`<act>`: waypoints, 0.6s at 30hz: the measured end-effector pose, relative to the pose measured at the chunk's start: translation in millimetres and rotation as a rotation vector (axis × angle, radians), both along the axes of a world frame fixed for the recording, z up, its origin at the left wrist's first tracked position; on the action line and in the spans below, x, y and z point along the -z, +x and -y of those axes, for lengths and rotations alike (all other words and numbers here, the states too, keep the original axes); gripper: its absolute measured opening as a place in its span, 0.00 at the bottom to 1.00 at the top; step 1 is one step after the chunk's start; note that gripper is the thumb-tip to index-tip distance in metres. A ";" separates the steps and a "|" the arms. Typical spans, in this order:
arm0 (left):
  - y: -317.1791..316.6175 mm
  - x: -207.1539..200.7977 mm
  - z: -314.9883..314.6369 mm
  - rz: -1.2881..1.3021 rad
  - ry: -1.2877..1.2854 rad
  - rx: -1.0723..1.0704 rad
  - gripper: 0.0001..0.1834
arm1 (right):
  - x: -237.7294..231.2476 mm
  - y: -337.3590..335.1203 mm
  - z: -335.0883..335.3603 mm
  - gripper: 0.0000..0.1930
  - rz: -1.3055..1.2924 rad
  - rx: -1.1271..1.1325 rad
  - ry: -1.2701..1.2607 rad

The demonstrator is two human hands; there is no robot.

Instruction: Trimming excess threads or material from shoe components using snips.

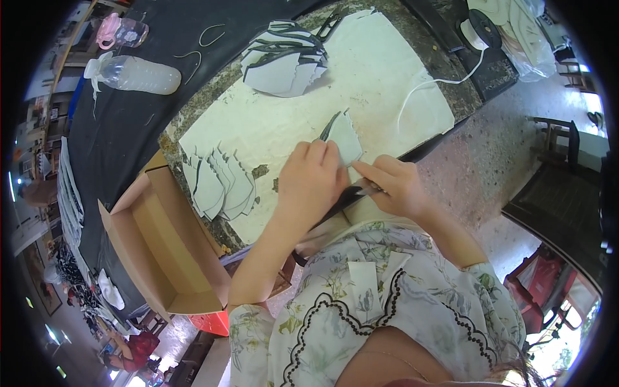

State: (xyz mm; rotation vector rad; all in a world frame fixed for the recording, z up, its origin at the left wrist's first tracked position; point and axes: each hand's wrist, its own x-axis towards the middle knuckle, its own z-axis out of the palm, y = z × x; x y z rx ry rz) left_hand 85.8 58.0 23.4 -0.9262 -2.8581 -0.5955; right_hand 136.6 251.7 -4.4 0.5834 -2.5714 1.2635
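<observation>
A pale fabric-like piece [349,143] with a dark strip along one edge lies near the front edge of the white work board [380,71]. My left hand [313,177] presses on it, fingers bent and close together over its near part. Beside it, my right hand [396,187] is closed, thumb and forefinger meeting at the piece's near corner. Something small and shiny shows under the right fingers; its kind is unclear. To the left lies a fanned group of similar pieces [222,187]. Farther off is a stack of dark-edged pieces [284,64].
An open cardboard box [164,248] stands at the left. On the dark cloth [213,16] lie a clear bottle [142,74] and a pink-lidded jar [122,31]. A small black tool [329,27] lies by the far stack. A spool [480,30] trails white cord at the right.
</observation>
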 end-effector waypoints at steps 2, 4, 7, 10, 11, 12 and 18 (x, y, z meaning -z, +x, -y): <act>-6.2 -1.8 7.6 0.084 0.152 -0.002 0.15 | 5.7 -0.4 3.0 0.19 -0.087 0.010 0.212; -8.0 -3.3 12.8 0.225 0.265 -0.098 0.13 | 2.4 -0.6 7.2 0.19 -0.105 0.014 0.219; -7.6 -6.2 27.0 0.259 0.418 -0.293 0.12 | -0.3 -1.7 13.1 0.19 -0.099 0.004 0.207; -10.7 -24.0 71.3 -0.480 0.337 -0.484 0.16 | -0.1 -2.2 8.3 0.20 -0.006 -0.022 0.176; -1.4 -37.7 92.6 -0.674 0.222 -0.623 0.18 | -3.0 0.1 4.0 0.20 0.066 -0.045 0.157; 7.3 -41.9 110.9 -0.722 0.129 -0.662 0.18 | -8.5 0.8 -2.7 0.22 0.124 -0.033 0.011; 59.0 10.8 137.4 -0.318 -0.171 -0.602 0.24 | -56.4 -53.8 -89.7 0.26 0.118 0.078 0.250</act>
